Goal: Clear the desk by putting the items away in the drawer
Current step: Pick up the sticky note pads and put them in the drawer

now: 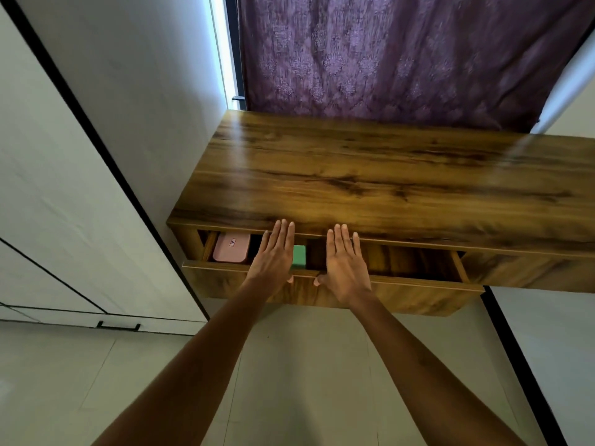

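The wooden desk has nothing on its top. Its drawer is pulled out a little way. Inside, at the left, lies a pink box, and a green item shows between my hands. My left hand and my right hand lie flat, palms down, over the drawer's front edge, fingers straight and reaching toward the desk's edge. Both thumbs touch the drawer front. Neither hand holds anything. The right part of the drawer shows only bare wood.
A purple curtain hangs behind the desk. A white wardrobe with black trim stands at the left, close to the desk's side. Pale floor tiles lie below. A white wall is at the right.
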A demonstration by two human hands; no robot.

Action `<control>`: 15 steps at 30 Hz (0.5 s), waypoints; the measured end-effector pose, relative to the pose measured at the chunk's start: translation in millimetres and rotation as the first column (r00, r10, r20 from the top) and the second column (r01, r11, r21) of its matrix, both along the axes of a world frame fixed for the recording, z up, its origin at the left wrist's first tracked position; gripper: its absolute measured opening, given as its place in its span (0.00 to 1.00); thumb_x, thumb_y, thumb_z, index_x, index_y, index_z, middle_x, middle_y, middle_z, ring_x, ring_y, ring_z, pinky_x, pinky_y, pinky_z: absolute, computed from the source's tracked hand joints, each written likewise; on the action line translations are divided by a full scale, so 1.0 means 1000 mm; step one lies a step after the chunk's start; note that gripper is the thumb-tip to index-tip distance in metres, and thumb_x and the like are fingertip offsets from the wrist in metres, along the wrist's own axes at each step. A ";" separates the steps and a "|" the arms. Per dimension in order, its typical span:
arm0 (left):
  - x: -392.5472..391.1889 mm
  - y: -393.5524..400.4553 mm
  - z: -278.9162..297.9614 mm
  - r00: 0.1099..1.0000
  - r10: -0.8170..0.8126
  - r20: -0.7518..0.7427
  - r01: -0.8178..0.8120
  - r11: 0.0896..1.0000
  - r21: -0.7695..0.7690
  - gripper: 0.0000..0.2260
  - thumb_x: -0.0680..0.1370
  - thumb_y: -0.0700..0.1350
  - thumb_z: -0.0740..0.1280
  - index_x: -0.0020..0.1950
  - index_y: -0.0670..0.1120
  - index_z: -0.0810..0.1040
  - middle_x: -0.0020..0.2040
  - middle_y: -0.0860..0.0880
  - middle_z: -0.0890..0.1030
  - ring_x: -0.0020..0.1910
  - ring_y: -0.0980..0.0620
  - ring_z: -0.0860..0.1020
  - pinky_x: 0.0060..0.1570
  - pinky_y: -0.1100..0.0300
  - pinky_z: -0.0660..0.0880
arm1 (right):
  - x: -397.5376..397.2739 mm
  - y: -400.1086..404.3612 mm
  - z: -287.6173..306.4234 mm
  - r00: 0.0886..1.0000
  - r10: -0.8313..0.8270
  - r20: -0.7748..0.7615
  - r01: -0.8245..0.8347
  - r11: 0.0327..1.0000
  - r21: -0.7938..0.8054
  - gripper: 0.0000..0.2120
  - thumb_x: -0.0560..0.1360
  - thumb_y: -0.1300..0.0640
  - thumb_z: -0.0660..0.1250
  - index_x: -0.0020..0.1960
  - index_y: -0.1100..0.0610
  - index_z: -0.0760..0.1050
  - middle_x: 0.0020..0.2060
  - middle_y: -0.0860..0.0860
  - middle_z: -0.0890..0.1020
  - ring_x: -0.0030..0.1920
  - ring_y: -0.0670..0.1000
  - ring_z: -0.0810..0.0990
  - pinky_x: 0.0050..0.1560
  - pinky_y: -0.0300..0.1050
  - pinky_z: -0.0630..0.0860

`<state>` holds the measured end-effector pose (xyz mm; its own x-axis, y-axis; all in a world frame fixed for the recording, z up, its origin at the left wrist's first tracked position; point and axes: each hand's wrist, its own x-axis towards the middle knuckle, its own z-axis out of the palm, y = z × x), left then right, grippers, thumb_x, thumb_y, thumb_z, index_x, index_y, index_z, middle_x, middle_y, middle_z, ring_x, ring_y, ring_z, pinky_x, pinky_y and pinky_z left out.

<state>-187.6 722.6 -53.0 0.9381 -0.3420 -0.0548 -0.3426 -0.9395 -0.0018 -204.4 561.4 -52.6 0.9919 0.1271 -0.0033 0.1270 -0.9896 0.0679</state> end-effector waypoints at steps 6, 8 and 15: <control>0.037 -0.006 -0.015 1.000 0.018 -0.004 -0.018 0.997 0.070 0.38 0.79 0.51 0.63 0.77 0.40 0.42 0.78 0.40 0.47 0.78 0.42 0.47 0.76 0.49 0.46 | 0.037 -0.006 -0.012 0.998 0.018 -0.053 -0.018 1.000 -0.001 0.38 0.79 0.49 0.60 0.77 0.65 0.43 0.77 0.62 0.49 0.78 0.57 0.46 0.77 0.49 0.43; 0.044 -0.010 -0.016 0.998 0.019 0.063 -0.025 0.995 0.098 0.33 0.79 0.51 0.63 0.77 0.42 0.51 0.77 0.40 0.57 0.75 0.41 0.57 0.75 0.50 0.55 | 0.044 -0.006 -0.018 0.999 0.048 0.017 -0.046 0.996 -0.071 0.32 0.80 0.54 0.61 0.76 0.65 0.50 0.76 0.62 0.56 0.77 0.58 0.52 0.76 0.50 0.50; 0.058 -0.022 -0.013 0.960 0.015 0.279 -0.047 0.993 0.108 0.11 0.70 0.43 0.72 0.51 0.44 0.76 0.45 0.45 0.79 0.41 0.47 0.77 0.40 0.57 0.78 | 0.059 -0.011 -0.031 0.975 0.074 0.208 -0.061 0.996 -0.067 0.25 0.53 0.63 0.82 0.50 0.64 0.83 0.49 0.62 0.84 0.51 0.58 0.85 0.50 0.50 0.81</control>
